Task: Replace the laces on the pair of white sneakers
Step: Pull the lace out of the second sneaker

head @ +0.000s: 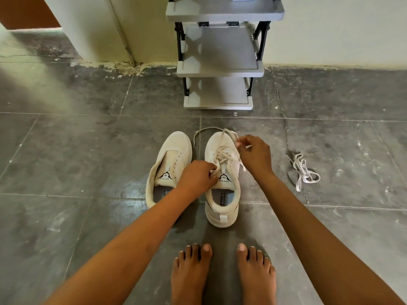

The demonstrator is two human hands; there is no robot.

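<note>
Two white sneakers stand side by side on the grey tiled floor, toes away from me. The left sneaker (170, 160) has bare eyelets and no lace. The right sneaker (222, 194) carries a loosened white lace (224, 154) across its upper eyelets, and one end trails in a loop past the toe. My left hand (197, 178) pinches the lace by the tongue of the right sneaker. My right hand (253, 154) pinches a raised strand of the same lace above the shoe's right side. A separate bundle of white lace (305, 171) lies on the floor to the right.
A grey shoe rack (220, 70) with several shelves stands against the wall straight ahead. My bare feet (222, 274) are planted just behind the sneakers. A wall corner juts out at the back left.
</note>
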